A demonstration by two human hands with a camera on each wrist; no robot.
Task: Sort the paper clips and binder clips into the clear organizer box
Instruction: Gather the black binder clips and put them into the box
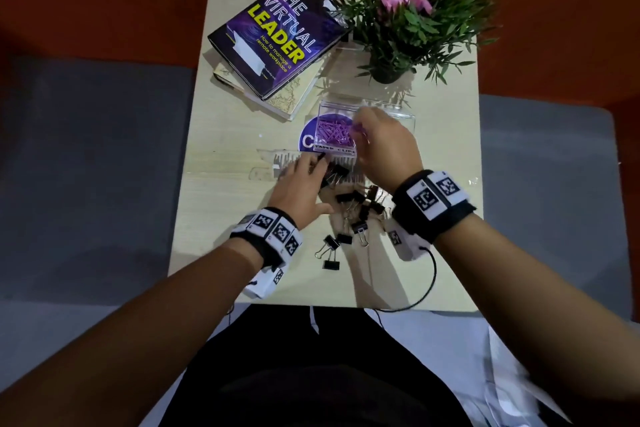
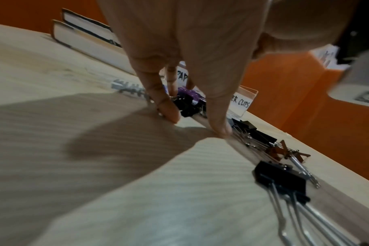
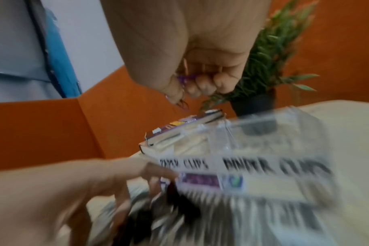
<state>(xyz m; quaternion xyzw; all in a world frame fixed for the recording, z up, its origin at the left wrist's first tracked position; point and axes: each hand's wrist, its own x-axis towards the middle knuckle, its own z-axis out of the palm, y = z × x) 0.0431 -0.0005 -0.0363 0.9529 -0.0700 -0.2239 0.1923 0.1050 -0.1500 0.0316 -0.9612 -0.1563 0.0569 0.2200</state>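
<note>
The clear organizer box (image 1: 389, 111) stands mid-table, labelled for paper clips and binder clips (image 3: 263, 166). Its left compartment holds purple paper clips (image 1: 334, 130). My right hand (image 1: 360, 125) hovers over the box and pinches a few purple paper clips (image 3: 185, 78) in curled fingers. Black binder clips (image 1: 356, 208) lie scattered on the table in front of the box. My left hand (image 1: 320, 163) reaches down beside them. Its straight fingertips (image 2: 169, 113) touch the tabletop on either side of a small cluster of binder clips (image 2: 187, 106). It grips nothing that I can see.
Stacked books (image 1: 273, 35) lie at the back left and a potted plant (image 1: 408, 21) at the back right. A round purple sticker (image 1: 308, 140) shows under the box. A clear ridged piece (image 1: 277, 161) lies left of my left hand. A cable (image 1: 431, 281) hangs near the front edge.
</note>
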